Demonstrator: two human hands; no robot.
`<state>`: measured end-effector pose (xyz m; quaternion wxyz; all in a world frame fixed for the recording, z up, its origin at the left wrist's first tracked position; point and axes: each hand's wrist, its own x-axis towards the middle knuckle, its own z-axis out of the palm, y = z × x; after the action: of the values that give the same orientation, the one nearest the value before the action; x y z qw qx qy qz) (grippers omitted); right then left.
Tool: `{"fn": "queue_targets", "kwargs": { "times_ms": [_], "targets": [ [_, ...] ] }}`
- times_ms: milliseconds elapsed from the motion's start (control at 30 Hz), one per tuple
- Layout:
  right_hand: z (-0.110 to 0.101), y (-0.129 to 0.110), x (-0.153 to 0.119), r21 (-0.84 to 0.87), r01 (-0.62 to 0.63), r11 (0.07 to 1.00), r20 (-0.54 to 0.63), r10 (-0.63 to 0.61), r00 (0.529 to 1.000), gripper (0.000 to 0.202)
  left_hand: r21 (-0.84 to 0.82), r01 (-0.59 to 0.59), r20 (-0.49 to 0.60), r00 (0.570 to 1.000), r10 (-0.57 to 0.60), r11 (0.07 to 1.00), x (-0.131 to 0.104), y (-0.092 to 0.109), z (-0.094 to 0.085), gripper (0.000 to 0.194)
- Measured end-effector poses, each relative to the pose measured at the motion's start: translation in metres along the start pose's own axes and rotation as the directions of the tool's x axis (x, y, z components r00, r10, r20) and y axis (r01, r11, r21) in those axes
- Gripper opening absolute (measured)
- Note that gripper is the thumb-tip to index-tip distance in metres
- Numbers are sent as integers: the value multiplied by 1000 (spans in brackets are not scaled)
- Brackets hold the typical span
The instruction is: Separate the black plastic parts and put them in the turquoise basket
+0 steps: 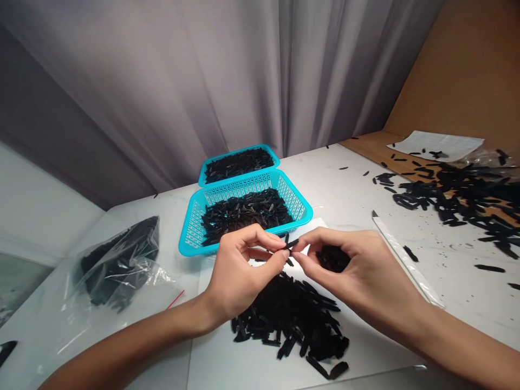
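My left hand [239, 273] and my right hand [357, 268] meet over the white sheet [219, 357]. Between their thumbs and forefingers is a small, slim black strip [291, 245], pinched from both sides. Another dark bit sticks up just behind the fingertips. Below my hands lies a loose pile of similar black strips [296, 317] on the sheet. More black pieces show through the gap inside my right hand's fingers; whether they are held or lie beyond is unclear.
Just beyond my hands stands a turquoise basket [189, 233] of black strips, with a second basket [201, 176] behind it. A clear plastic bag [138, 260] of dark pieces lies left. At right are a white-handled knife [406, 261] and many scattered strips [467, 197].
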<state>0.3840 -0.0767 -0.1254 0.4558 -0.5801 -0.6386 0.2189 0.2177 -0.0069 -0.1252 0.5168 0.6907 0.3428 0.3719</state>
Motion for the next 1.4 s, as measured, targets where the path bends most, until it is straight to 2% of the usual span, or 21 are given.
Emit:
{"fn": "queue_targets", "kwargs": {
  "times_ms": [367,633,833,1000,1167,1267,1400],
  "targets": [
    [10,2,-4,-24,-17,1000,-16,17,1000,12,-81,155,55,987,-151,985,-2,-1,1,11],
    [8,4,-1,-34,-30,999,0,30,1000,13,-38,118,58,992,-116,992,3,-4,0,9],
    [2,6,4,-74,-53,996,-34,51,998,12,-43,84,28,996,-83,996,4,1,-3,10],
    [-10,14,11,-176,-61,983,-119,40,992,11,-54,51,30,998,-49,997,3,2,-3,10],
    [-24,17,17,-268,-72,961,-180,23,983,35,-70,14,25,1000,-12,997,1,2,-5,10],
    [-27,10,18,-145,-76,987,-110,60,992,29,-96,7,13,1000,-6,995,0,1,-5,11],
    [-20,-1,15,105,-141,984,135,126,983,27,-123,-6,-17,1000,4,992,1,-1,-4,10]
  ]
}}
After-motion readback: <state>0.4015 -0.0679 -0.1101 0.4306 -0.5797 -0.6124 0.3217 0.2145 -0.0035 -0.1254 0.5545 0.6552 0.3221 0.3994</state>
